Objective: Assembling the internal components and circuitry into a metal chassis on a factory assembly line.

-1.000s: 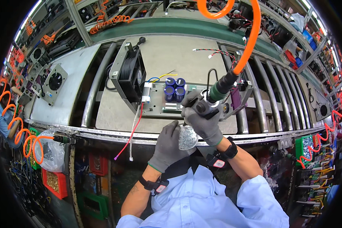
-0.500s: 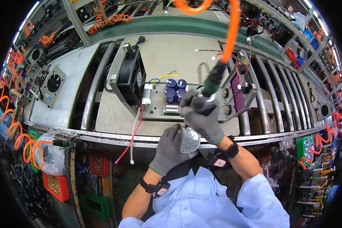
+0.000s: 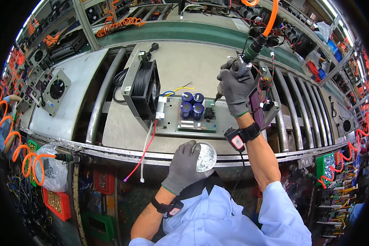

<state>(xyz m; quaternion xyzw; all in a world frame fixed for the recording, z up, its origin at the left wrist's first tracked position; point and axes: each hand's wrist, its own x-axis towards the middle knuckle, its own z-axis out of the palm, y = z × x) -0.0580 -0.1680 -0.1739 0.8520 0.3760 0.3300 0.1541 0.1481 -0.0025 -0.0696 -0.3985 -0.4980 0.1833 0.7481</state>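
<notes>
My left hand, in a grey glove, is closed on the edge of a small round dish of tiny silvery screws at the bench's front edge. My gloved right hand wraps around an air screwdriver, tilted, its bit pointing down near the rear right of a circuit board. That board carries several blue capacitors and lies in a grey metal chassis. A black fan in a bracket stands at the chassis's left end. On its right, partly hidden by my arm, is a purple part.
An orange hose runs up from the screwdriver. Red and white wires hang over the front edge. Metal rollers flank the work plate. Red bins and a green bin sit below bench level.
My right hand has moved away from the dish, up and to the right, carrying the screwdriver over the chassis. My left hand stays put with the dish, which now shows its screws.
</notes>
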